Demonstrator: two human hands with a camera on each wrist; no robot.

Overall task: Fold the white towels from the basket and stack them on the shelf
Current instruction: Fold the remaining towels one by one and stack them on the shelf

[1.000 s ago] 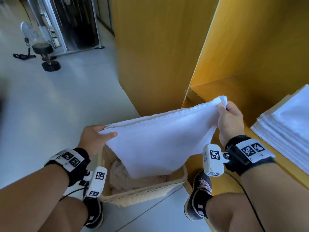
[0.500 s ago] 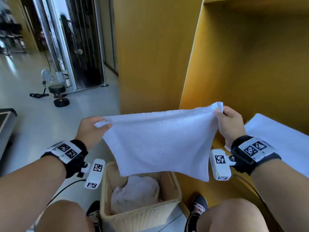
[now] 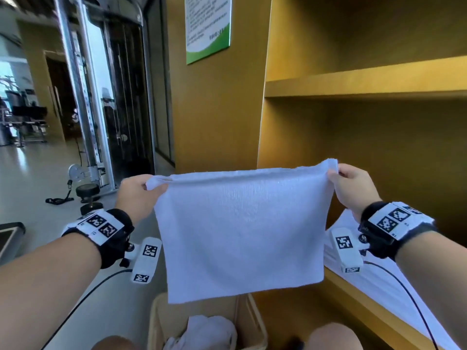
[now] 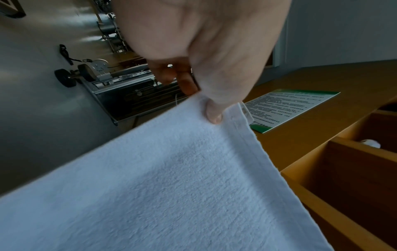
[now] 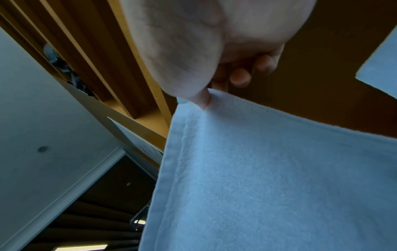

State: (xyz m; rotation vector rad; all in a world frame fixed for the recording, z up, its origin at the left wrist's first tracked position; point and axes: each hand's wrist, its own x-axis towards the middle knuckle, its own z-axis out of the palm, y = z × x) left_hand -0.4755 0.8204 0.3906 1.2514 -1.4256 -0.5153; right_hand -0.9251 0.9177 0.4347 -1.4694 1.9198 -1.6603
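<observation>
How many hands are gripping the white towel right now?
2. The left hand pinches the white towel at its upper left corner, and the right hand pinches the upper right corner, so it hangs spread above the basket.

Green-bordered wall notice (image 3: 207, 26), floor dumbbell (image 3: 88, 197), cable machine (image 3: 83, 97)
</observation>
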